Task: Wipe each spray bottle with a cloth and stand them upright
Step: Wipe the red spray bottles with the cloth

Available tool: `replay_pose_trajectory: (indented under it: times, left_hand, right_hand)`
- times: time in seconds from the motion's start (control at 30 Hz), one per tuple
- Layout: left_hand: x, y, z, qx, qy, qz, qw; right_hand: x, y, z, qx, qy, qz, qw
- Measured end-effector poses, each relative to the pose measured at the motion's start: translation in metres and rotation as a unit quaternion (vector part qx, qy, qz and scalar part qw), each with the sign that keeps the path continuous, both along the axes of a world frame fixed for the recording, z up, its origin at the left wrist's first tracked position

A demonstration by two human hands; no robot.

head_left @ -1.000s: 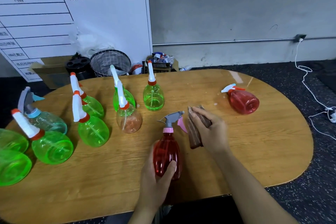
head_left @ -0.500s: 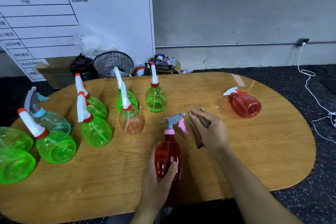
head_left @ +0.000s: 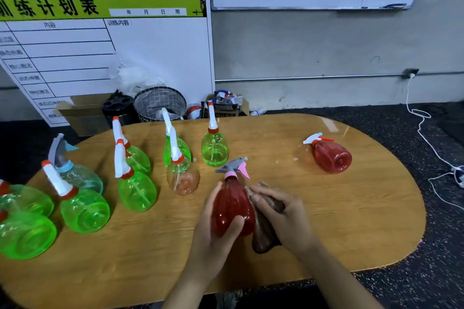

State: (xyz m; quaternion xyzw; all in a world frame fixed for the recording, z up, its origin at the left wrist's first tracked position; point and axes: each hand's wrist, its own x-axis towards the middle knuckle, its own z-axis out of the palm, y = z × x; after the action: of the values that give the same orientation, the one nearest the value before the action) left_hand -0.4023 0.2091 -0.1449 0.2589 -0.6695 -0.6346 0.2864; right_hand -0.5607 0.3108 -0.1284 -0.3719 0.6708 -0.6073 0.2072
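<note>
Now red bottle point(head_left: 232, 208) between hands.

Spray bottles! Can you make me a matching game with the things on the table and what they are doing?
Things:
1. red bottle with the pink trigger
2. red bottle with the white trigger
3. brown cloth
4. grey-topped pale blue bottle

States:
A. lying on its side, alone at the right of the table
B. held by the left hand
C. standing among the green bottles at the left
D. pressed against a bottle by the right hand

Pairs: 1-B, 2-A, 3-D, 4-C
</note>
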Motion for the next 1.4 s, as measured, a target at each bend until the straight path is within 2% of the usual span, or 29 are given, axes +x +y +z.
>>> replay_pose_trajectory:
  times: [0.2, 0.3, 0.37, 0.47, 0.53, 0.6, 0.7, 0.83, 1.1, 1.3, 1.4]
  left_hand:
    - [0.008, 0.001, 0.015, -0.147, -0.077, -0.033, 0.986]
    - [0.006, -0.001, 0.017, -0.212, -0.092, 0.003, 0.973]
    - [0.006, -0.001, 0.02, -0.22, -0.098, 0.035, 0.97]
    - [0.007, 0.0, 0.025, -0.216, -0.104, 0.061, 0.969]
    - [0.009, 0.002, 0.027, -0.219, -0.109, 0.068, 0.967]
    - [0.01, 0.006, 0.029, -0.22, -0.109, 0.078, 0.966]
    - [0.009, 0.012, 0.033, -0.205, -0.108, 0.08, 0.97]
    - [0.007, 0.016, 0.037, -0.217, -0.12, 0.069, 0.966]
    - [0.015, 0.001, 0.036, -0.188, -0.099, 0.098, 0.972]
    - [0.015, 0.008, 0.037, -0.22, -0.1, 0.076, 0.967]
    - [0.01, 0.014, 0.04, -0.23, -0.103, 0.072, 0.965]
  right_hand:
    - [0.003, -0.004, 0.029, -0.05, -0.134, -0.037, 0.989]
    - [0.006, 0.0, 0.033, -0.057, -0.142, -0.029, 0.988]
    - [0.009, 0.006, 0.031, -0.059, -0.074, -0.05, 0.994]
    - [0.013, 0.022, 0.022, -0.053, 0.103, -0.056, 0.992]
    - [0.015, 0.029, 0.015, -0.023, 0.242, -0.057, 0.968]
    - [0.014, 0.03, 0.013, 0.005, 0.313, -0.089, 0.946]
    - [0.017, 0.024, 0.021, 0.021, 0.338, -0.12, 0.933]
    - [0.029, 0.012, 0.032, 0.02, 0.359, -0.111, 0.927]
    - [0.039, 0.027, 0.025, 0.019, 0.398, -0.014, 0.917]
    - [0.027, 0.026, 0.037, 0.045, 0.391, -0.102, 0.913]
    - [0.032, 0.014, 0.045, 0.046, 0.379, -0.103, 0.919]
